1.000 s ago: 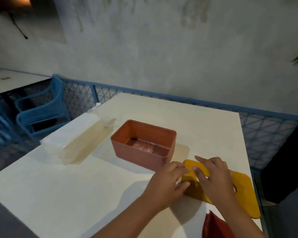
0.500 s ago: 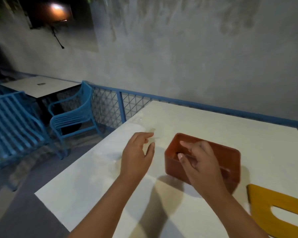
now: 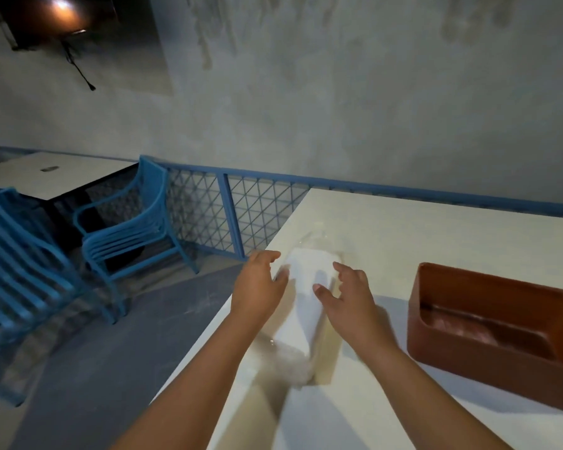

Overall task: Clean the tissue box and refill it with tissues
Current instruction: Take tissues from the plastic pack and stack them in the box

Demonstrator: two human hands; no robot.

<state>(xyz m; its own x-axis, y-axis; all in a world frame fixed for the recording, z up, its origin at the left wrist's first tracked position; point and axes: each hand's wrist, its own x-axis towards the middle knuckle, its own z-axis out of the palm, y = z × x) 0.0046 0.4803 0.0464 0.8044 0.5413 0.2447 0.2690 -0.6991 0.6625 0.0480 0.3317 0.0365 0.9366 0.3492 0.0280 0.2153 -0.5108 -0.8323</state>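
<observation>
A white pack of tissues in clear plastic wrap lies lengthwise on the white table near its left edge. My left hand hovers at the pack's left side and my right hand at its right side, both with fingers spread and loosely bent; neither grips it. The open reddish-brown tissue box stands to the right, lidless, with a small pinkish remnant on its bottom. The yellow lid is out of view.
The table's left edge drops to a grey floor. Blue chairs and a second white table stand at the left. A blue mesh railing runs along the far side below a grey wall.
Both hands left the yellow lid, passed the box and moved left to the tissue pack. The view swung left, so the lid left the frame.
</observation>
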